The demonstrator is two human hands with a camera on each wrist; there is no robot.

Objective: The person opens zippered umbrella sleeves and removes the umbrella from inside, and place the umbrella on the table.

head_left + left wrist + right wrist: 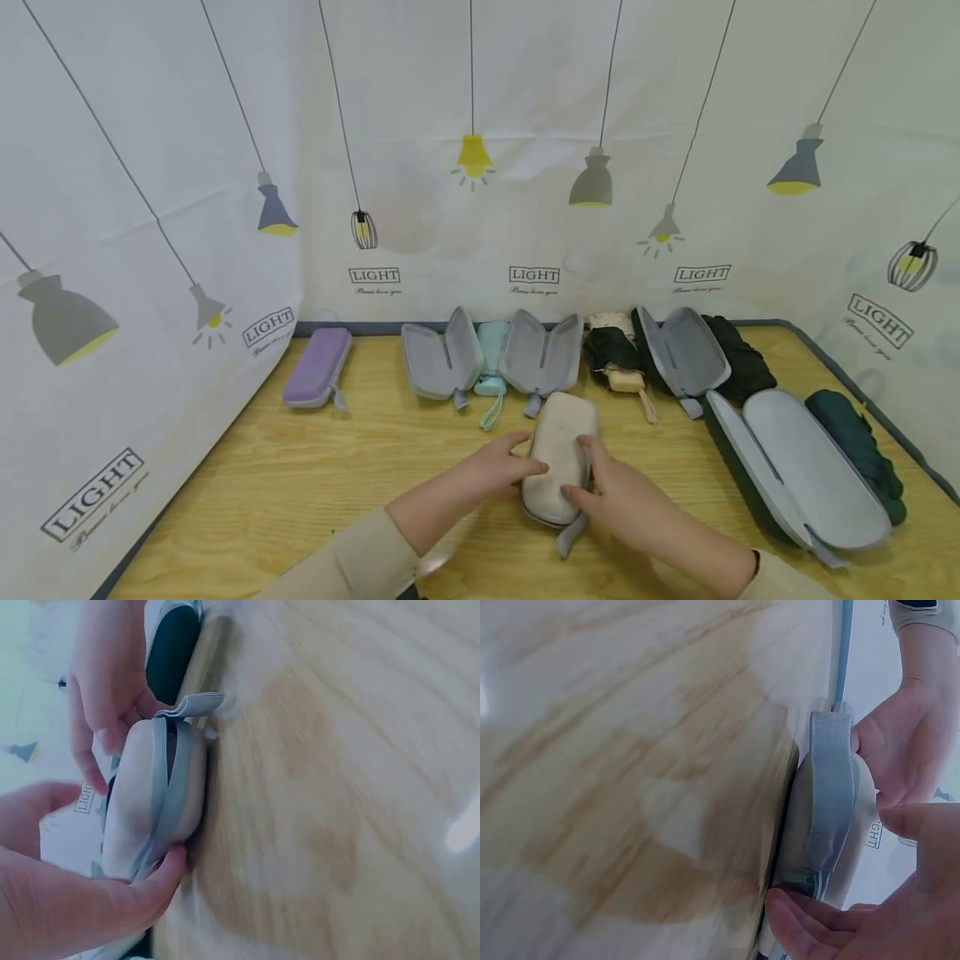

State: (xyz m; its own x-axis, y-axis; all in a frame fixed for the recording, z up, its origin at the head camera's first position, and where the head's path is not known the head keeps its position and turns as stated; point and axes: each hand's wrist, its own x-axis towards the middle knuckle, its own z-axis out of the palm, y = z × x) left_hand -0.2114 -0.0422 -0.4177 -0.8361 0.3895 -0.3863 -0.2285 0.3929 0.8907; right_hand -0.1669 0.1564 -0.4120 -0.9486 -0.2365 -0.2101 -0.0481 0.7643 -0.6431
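A beige hard-shell zip case point(558, 446) rests on the wooden table in front of the person, with a grey ribbed strap point(831, 787) at its near end. The left hand point(498, 467) holds its left side, thumb on the lid and a finger low at the seam. On the other side, the right hand point(618, 492) grips the edge, thumb and fingers spread over the top and flank. Near the strap, the left wrist view shows a dark gap between the two grey rims of the case point(139, 802). Whatever lies inside is hidden.
A shut purple case point(317, 367) lies far left. Along the back stand open grey-lined cases point(442, 358), a mint folded umbrella point(492, 350), and black-and-beige folded bundles point(615, 350). A large open case point(813, 467) and a dark green folded bundle point(858, 450) lie right.
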